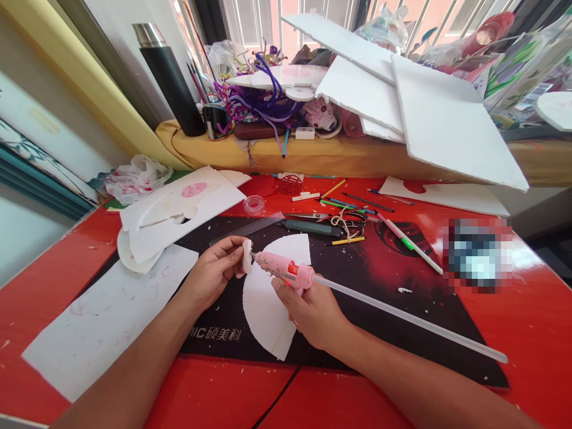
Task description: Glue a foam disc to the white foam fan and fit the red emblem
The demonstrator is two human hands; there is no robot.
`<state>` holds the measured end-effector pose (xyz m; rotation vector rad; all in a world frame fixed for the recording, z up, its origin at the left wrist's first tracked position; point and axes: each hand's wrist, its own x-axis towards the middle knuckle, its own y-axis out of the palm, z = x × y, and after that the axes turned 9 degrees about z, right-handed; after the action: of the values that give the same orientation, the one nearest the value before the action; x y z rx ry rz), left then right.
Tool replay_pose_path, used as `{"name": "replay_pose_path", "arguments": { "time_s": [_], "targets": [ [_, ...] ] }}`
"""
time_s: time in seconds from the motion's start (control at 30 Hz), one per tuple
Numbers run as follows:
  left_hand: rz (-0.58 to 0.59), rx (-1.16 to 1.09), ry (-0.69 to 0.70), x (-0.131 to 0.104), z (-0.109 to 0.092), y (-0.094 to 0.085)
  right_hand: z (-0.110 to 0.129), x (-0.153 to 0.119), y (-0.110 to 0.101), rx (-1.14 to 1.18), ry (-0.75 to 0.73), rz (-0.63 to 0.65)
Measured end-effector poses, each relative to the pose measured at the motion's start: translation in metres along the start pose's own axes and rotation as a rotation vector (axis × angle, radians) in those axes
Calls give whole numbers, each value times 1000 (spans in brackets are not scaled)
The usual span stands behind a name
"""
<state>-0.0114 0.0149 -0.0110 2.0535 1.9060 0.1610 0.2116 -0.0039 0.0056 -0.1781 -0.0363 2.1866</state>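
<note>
Mid-frame, the left hand (218, 266) narrowly pinches a small white piece (247, 257) at the tip of a glue gun (282, 268) gripped by the right hand (315, 310), while the half-round sheet (264, 304) beneath looks already cut but not yet joined to anything.

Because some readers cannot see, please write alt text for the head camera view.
A person's right hand points a pink glue gun at a small white piece pinched in the left hand, over a curved-edged white sheet on a dark mat.
</note>
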Motion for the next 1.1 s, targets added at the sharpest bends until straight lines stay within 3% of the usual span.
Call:
{"name": "replay_pose_path", "arguments": {
  "time_s": [1.1],
  "targets": [
    [54,-29,-58,0,2,-1,-8,1,0,5,-20,-9]
  ]
}}
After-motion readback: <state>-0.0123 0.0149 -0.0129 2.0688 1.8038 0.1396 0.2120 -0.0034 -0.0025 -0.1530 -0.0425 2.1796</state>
